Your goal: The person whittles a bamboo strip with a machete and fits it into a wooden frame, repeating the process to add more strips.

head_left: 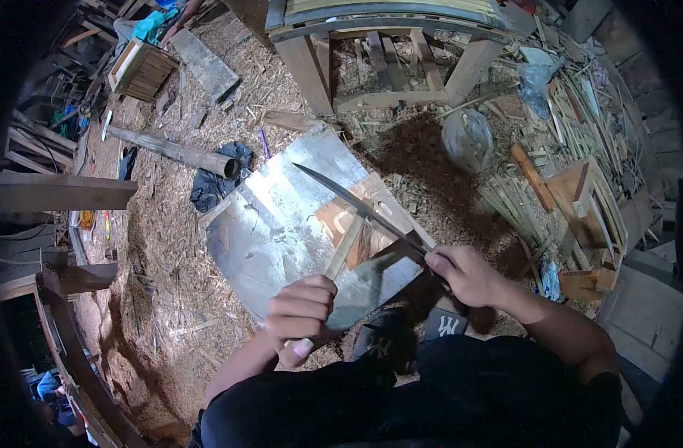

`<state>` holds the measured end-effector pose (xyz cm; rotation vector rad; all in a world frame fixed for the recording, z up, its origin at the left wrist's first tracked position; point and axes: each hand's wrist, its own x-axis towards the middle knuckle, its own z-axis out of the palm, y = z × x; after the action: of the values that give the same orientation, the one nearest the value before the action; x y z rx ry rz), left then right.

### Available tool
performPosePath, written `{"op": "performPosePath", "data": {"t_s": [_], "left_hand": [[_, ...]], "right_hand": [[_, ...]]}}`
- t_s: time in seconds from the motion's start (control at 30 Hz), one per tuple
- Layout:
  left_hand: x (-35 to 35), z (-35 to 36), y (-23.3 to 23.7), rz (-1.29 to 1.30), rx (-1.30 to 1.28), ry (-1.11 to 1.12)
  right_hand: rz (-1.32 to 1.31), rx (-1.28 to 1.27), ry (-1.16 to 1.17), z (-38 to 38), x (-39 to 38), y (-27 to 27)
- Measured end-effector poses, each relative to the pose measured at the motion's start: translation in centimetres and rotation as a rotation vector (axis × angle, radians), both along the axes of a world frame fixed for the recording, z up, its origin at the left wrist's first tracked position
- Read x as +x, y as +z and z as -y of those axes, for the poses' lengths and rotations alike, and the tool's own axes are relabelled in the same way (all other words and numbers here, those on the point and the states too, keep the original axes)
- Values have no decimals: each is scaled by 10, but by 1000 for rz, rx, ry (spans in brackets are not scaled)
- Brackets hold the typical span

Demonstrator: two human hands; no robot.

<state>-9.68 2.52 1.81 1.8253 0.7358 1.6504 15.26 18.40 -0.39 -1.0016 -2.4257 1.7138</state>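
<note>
My left hand (300,313) is closed around the near end of a narrow wooden strip (344,248), which points up and to the right. In my right hand (464,275) is the handle of a machete (332,185), a long dark blade with a curved tip. The blade reaches up and to the left, crossing over the strip's far end in this view. Beneath them a pale and reddish-brown piece of wood (371,243) lies on a worn grey board (263,231). My right fingers hide most of the handle.
Shavings cover the ground (169,276). Past the board stands a wooden frame (304,71), with a round pole (173,151) and black plastic (210,190) to the left. On the right are a clear plastic bag (467,140), an orange-brown block (532,178) and thin strips (580,127).
</note>
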Motion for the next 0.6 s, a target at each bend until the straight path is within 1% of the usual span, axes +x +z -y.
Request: {"op": "performPosePath", "data": {"t_s": [0.13, 0.2, 0.27, 0.33, 0.43, 0.5, 0.53, 0.6], "left_hand": [[2, -1, 4, -23, -27, -34], [4, 0, 0, -20, -6, -24], [5, 0, -2, -19, 13, -18], [4, -1, 0, -120, 13, -82], [6, -5, 5, -186, 9, -122], [6, -4, 3, -249, 0, -153], [5, -5, 4, -245, 2, -150], [5, -9, 9, -319, -1, -184]], "right_hand": [[33, 11, 21, -2, -3, 11], [44, 59, 93, -2, -4, 12], [58, 99, 47, -3, -6, 1], [71, 137, 1, -4, -6, -2], [40, 194, 37, -6, -3, 1], [-6, 297, 65, -9, 1, 0], [-3, 298, 68, -11, 0, 1], [69, 275, 96, -15, -1, 6]]}}
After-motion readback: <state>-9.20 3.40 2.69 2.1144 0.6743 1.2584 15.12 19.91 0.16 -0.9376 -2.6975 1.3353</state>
